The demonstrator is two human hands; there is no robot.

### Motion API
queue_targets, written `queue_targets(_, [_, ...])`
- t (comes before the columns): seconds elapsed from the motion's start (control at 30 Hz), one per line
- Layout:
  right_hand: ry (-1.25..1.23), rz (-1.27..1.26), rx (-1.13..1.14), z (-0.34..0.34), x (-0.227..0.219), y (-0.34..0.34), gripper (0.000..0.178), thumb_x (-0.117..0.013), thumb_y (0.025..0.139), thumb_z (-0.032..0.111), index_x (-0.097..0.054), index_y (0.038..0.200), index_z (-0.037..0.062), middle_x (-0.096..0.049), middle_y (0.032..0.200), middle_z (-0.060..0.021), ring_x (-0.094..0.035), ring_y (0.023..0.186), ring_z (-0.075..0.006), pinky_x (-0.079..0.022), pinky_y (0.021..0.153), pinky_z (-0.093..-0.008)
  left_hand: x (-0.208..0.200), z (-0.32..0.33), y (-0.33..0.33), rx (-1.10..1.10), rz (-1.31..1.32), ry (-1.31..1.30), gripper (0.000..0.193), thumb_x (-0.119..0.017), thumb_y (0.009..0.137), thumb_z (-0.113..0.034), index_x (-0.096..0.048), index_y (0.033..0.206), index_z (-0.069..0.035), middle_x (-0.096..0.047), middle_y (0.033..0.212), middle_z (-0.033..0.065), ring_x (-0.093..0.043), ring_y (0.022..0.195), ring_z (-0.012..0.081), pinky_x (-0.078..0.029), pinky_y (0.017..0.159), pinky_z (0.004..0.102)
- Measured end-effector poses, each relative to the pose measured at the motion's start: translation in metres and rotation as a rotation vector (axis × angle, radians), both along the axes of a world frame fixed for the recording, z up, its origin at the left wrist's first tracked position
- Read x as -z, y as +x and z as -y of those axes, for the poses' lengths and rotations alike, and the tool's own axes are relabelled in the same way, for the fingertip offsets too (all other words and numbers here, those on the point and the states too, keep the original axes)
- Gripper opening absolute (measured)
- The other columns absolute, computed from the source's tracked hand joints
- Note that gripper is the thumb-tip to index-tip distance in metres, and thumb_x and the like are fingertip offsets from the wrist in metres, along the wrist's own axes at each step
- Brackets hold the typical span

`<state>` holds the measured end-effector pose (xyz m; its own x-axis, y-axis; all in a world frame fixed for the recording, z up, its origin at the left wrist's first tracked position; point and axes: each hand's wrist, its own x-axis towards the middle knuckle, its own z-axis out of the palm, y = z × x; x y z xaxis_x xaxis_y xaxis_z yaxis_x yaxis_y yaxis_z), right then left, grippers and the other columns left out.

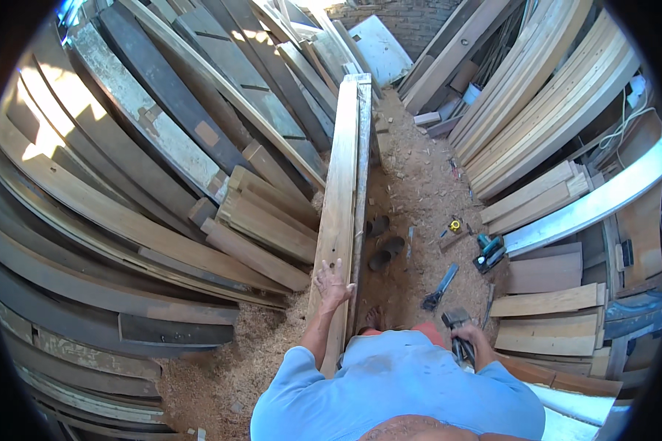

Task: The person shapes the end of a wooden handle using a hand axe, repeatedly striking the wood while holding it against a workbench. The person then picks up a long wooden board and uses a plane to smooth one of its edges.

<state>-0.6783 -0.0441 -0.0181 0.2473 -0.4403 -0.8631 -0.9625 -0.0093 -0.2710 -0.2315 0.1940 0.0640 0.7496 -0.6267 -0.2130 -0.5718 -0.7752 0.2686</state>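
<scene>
The left hand [332, 285] lies flat on the near part of a long wood plank [340, 169], its fingers spread wide apart. The plank is in the middle and runs from near to far. The right hand [475, 339], to the right, is closed around a dark tool [456, 319]. Farther off on the right, a green tool [490, 250] sits on the ground [419, 184].
</scene>
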Motion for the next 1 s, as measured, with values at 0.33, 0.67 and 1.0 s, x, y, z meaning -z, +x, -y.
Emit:
queue_targets(0.33, [0.128, -0.212, 0.265, -0.007, 0.053, -0.066, 0.065, -0.086, 0.064, 0.036, -0.072, 0.114, -0.0029, -0.073, 0.111, -0.0185, -0.071, 0.089, -0.0328, -0.057, 0.077, -0.0474, 0.015, 0.057, 0.051, -0.282, -0.168, 0.069, 0.117, -0.083, 0.072, -0.054, -0.016, 0.162, -0.022, -0.018, 0.160, 0.0338, -0.025, 0.143, 0.0521, -0.021, 0.116, 0.0632])
queue_targets(0.67, [-0.012, -0.167, 0.253, 0.074, 0.010, -0.007, 0.038, -0.082, 0.068, 0.023, -0.076, 0.094, -0.0046, -0.074, 0.096, -0.0185, -0.070, 0.075, -0.0274, -0.055, 0.068, -0.0454, 0.028, 0.126, 0.104, -0.337, -0.251, 0.213, 0.128, -0.082, 0.069, -0.064, -0.004, 0.163, -0.026, -0.009, 0.162, 0.0341, -0.018, 0.148, 0.0510, -0.019, 0.118, 0.0618])
queue_targets(1.0, [0.101, -0.306, 0.217, 0.098, -0.096, 0.109, 0.027, -0.074, 0.076, 0.032, -0.076, 0.081, 0.0064, -0.073, 0.079, -0.0101, -0.067, 0.066, -0.0244, -0.051, 0.059, -0.0441, 0.044, 0.193, 0.159, -0.323, -0.230, 0.252, 0.141, -0.088, 0.064, -0.051, 0.013, 0.161, -0.030, -0.016, 0.154, 0.0388, -0.024, 0.141, 0.0520, -0.024, 0.113, 0.0638])
